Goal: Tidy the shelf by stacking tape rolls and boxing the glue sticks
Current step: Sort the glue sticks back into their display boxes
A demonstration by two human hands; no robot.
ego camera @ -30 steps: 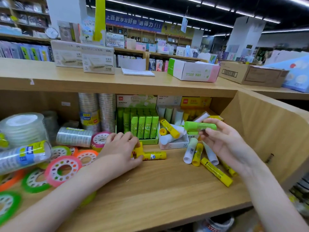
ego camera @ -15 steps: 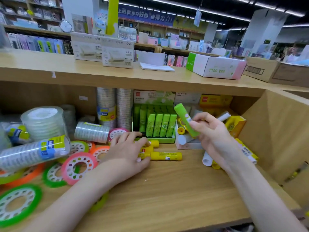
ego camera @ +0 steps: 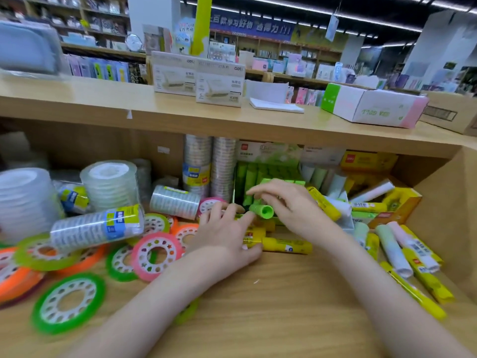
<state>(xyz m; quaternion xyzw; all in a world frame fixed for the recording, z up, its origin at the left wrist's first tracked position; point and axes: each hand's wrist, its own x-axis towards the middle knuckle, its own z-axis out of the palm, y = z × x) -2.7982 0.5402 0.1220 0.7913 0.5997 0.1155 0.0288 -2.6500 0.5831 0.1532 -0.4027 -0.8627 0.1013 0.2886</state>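
The right hand (ego camera: 291,205) pinches a bright green plastic glue stick (ego camera: 262,210) just before the green display box (ego camera: 258,174), the left hand (ego camera: 227,236) curls around yellow glue sticks (ego camera: 284,245) on the shelf; a hurried push could topple the boxed sticks.

A green glue stick (ego camera: 262,210) is up off the shelf, tipped, its round end facing us, right in front of the green box (ego camera: 268,182) full of standing green sticks. Yellow glue sticks (ego camera: 286,246) lie flat on the wood. More yellow and white ones (ego camera: 402,251) lie mixed up at the right. Bright tape rings (ego camera: 156,254) lie flat at the left, beside clear tape stacks (ego camera: 111,183).
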